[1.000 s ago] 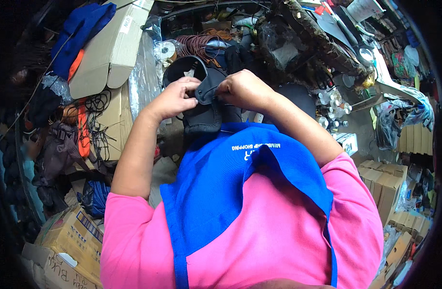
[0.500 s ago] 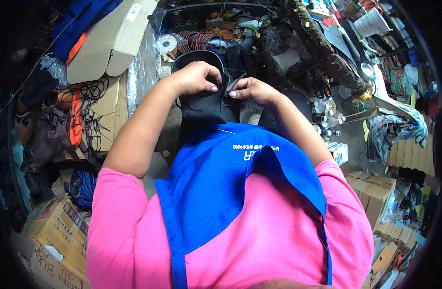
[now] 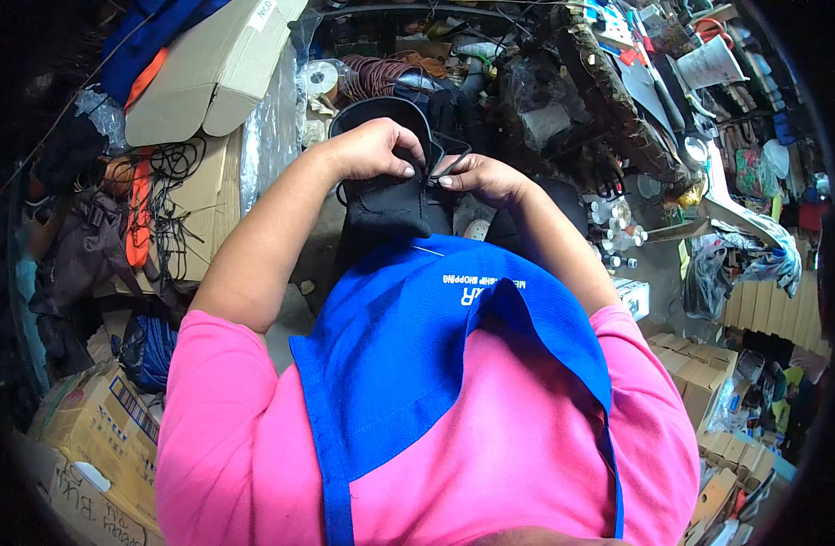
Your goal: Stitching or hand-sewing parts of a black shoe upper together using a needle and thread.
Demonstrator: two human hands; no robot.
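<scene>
A black boot or shoe [image 3: 388, 211] with a curved, raised rim at its far end rests in front of my blue apron. My left hand [image 3: 374, 150] bends over it from the left, thumb and fingers closed on its edge near the middle. Just to the right, my right hand [image 3: 481, 177] pinches a thin dark lace [image 3: 460, 144] close against that same edge. The lace loops up above the right fingers. Both sets of fingertips are almost touching. The spot where the lace meets the edge is too small to make out.
White spool [image 3: 321, 78] and coiled brown cord [image 3: 374, 75] lie beyond the boot. Cardboard [image 3: 199, 77] and tangled black laces [image 3: 176, 177] are at the left. Several small bottles [image 3: 618, 223] stand right, near cardboard boxes [image 3: 695, 373]. A worn wooden beam [image 3: 618, 91] juts in at upper right.
The lace now forms a raised loop above my right hand. Both hands keep their hold, and the right fingers have shifted slightly. The view has moved a little.
</scene>
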